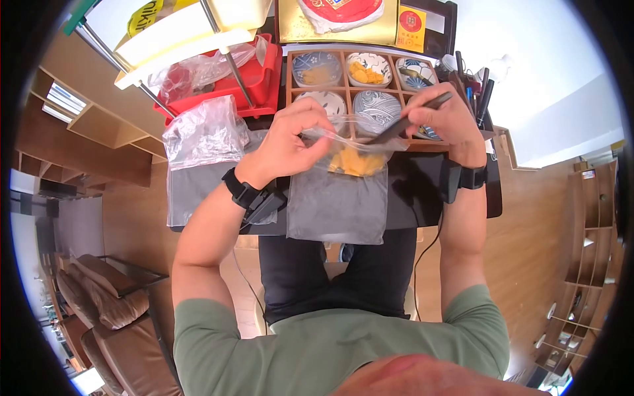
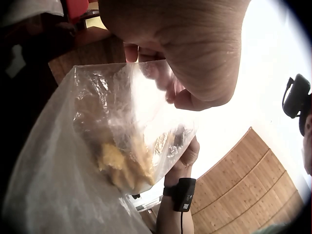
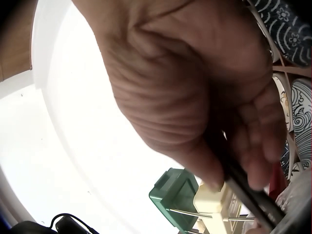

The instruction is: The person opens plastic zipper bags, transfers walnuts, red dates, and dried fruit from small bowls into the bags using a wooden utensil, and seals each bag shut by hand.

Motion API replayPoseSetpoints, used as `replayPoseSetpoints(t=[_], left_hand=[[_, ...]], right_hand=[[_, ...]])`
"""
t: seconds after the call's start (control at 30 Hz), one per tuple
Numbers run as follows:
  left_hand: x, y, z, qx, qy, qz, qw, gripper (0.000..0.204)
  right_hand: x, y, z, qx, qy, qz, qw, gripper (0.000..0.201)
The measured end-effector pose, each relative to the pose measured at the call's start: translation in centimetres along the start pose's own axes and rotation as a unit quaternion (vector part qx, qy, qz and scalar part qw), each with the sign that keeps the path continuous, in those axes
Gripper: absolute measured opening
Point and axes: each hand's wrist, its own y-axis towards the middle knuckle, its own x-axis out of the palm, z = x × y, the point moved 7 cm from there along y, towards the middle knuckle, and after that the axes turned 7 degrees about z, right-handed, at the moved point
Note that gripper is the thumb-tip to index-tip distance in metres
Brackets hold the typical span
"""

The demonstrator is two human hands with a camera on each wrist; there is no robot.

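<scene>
My left hand point(image 1: 290, 142) pinches the rim of a clear plastic bag point(image 1: 337, 208) between thumb and fingers. Yellow-orange food pieces point(image 1: 356, 162) sit in the bag's upper part, and its lower part hangs flat over the table's front edge. In the left wrist view the same pieces point(image 2: 119, 163) show through the plastic. My right hand point(image 1: 446, 122) grips a pair of black tongs point(image 1: 393, 131), slanting down to the left with the far end at the bag's mouth. Two dark, parallel arms of the tongs point(image 3: 243, 187) show in the right wrist view.
Behind the bag stands a wooden divided tray point(image 1: 345, 89) of patterned bowls, one holding yellow pieces point(image 1: 367, 72). Clear plastic bags point(image 1: 205, 132) lie at left beside a red bin point(image 1: 267, 89) under a cream rack point(image 1: 191, 43). Pens point(image 1: 487, 92) stand at right.
</scene>
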Motion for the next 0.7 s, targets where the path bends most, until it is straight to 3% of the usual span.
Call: replayPoseSetpoints(t=[0.03,0.1,0.2,0.27,0.3,0.37,0.4,0.43,0.5,0.7], left_hand=[[0.0,0.1,-0.1,0.001,-0.001,0.001,1.000,0.014],[0.0,-0.1,0.0,0.006,-0.003,0.004,1.000,0.014],[0.0,-0.1,0.2,0.015,-0.010,0.005,1.000,0.014],[0.1,-0.1,0.1,0.018,-0.012,0.006,1.000,0.014],[0.1,-0.1,0.0,0.022,-0.010,0.006,1.000,0.014],[0.1,-0.1,0.1,0.023,-0.009,0.005,1.000,0.014],[0.1,0.0,0.1,0.024,-0.008,0.004,1.000,0.014],[0.1,0.0,0.2,0.027,-0.007,0.002,1.000,0.014],[0.1,0.0,0.2,0.025,-0.003,0.005,1.000,0.014],[0.1,-0.1,0.2,0.019,-0.013,0.002,1.000,0.013]], right_hand=[[0.7,-0.2,0.0,0.013,0.006,-0.045,0.999,0.016],[0.3,-0.2,0.3,0.011,0.000,-0.053,0.999,0.019],[-0.6,0.3,0.6,-0.011,0.017,-0.023,1.000,0.020],[-2.2,0.9,0.4,-0.066,0.132,0.080,0.986,0.021],[-2.5,1.6,1.0,-0.067,0.130,0.081,0.986,0.021],[-4.7,2.3,1.5,-0.116,0.084,0.238,0.961,0.021],[-5.0,1.8,1.2,-0.103,-0.071,0.332,0.935,0.020],[-4.6,2.1,1.7,-0.105,-0.070,0.335,0.934,0.020],[-3.9,2.2,1.7,-0.182,-0.192,0.372,0.890,0.020],[-3.3,2.3,2.1,-0.149,-0.253,0.365,0.883,0.020]])
